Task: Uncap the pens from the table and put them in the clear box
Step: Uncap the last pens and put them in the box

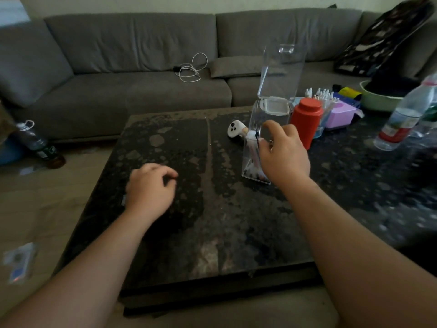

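A tall clear box (251,147) stands on the dark table (212,233) right of centre, its hinged lid (283,67) raised upright. Several white pens (252,162) lean inside it, tips down. My right hand (283,155) is at the box's front right side, thumb and fingertips pinched around the top of a white pen with a black clip (256,138) that reaches into the box. My left hand (151,185) rests on the table to the left, fingers curled inward. Anything small inside it is hidden.
A white game controller (235,129) lies just behind the box. A red bottle (306,121), a purple container (340,116), small white-capped items and plastic water bottles (402,119) crowd the table's right side. A grey sofa (132,67) with a white cable (192,67) runs behind.
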Motion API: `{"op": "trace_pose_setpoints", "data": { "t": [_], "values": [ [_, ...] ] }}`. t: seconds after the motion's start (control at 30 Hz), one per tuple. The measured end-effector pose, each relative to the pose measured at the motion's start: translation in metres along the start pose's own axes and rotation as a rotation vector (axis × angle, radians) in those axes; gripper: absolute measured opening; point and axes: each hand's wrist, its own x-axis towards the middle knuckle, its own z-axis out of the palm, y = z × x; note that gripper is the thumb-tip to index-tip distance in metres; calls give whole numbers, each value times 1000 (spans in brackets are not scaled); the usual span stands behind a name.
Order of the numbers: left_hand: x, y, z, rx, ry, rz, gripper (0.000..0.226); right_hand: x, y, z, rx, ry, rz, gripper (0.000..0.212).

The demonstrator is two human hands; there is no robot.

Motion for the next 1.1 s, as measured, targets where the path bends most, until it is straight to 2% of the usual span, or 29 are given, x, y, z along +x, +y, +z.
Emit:
{"op": "trace_pose_setpoints", "data": {
  "t": [0.1,0.2,0.4,0.47,0.57,0.63,0.77,0.9,1.0,1.1],
  "values": [
    [10,-35,-12,166,-107,-223,27,-9,-13,0,86,41,-51,55],
    [8,-59,-11,204,-215,-337,38,-17,-27,4,189,-9,-93,62],
    [1,-59,1,-10,-153,-309,25,-44,-53,23,178,-145,-235,61],
    [-3,-53,3,-13,-149,-285,18,-57,-62,35,150,-266,-284,57],
    [-9,-39,6,-10,-195,-203,18,-80,-71,63,-20,-655,-344,49],
    [-14,-27,9,-27,-223,-160,23,-97,-75,83,-134,-786,-359,41],
    [-26,0,20,-124,-261,-157,15,-106,-81,100,-105,-685,-245,46],
    [-29,7,22,-310,-274,-258,15,-105,-82,97,-147,-727,-195,64],
    [-24,1,19,-499,-291,-298,25,-99,-84,97,-125,-691,-128,50],
    [-20,-8,12,-549,-331,-241,36,-85,-80,86,-163,-659,-68,38]
  ]
}}
